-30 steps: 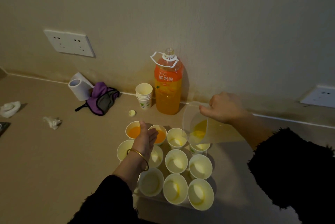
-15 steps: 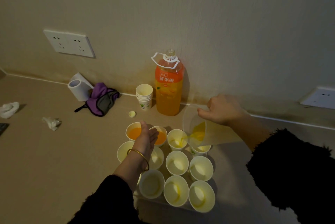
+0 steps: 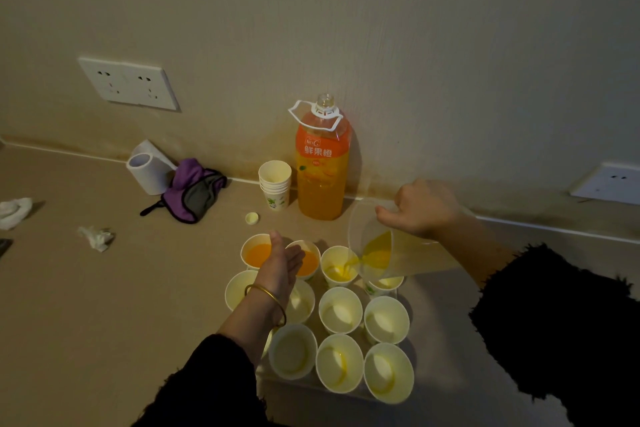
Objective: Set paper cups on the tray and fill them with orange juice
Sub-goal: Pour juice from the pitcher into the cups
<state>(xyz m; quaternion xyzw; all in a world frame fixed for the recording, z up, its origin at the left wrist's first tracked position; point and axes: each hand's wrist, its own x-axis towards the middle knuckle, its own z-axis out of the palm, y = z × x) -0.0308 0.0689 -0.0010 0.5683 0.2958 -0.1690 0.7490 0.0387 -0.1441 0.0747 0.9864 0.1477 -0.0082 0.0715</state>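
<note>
Orange juice (image 3: pixel 377 249) ran from the clear jug (image 3: pixel 357 229) gripped in the right hand (image 3: pixel 420 208) into a paper cup (image 3: pixel 338 267) just left of it on the tray (image 3: pixel 304 389). The left hand (image 3: pixel 282 262), flat and straight-fingered, hovered over filled cups (image 3: pixel 258 253); a nudge could spill them.

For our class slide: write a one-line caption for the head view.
Right hand tips a clear jug, pouring juice into a back-row cup; left hand hovers over two filled cups.

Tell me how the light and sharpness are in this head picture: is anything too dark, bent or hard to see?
Head view: dim, warm light; the black sleeve loses all detail; the clear pitcher is faint, only its juice shows well; the wide lens slants the wall socket; the bottle label is sharp.
</note>
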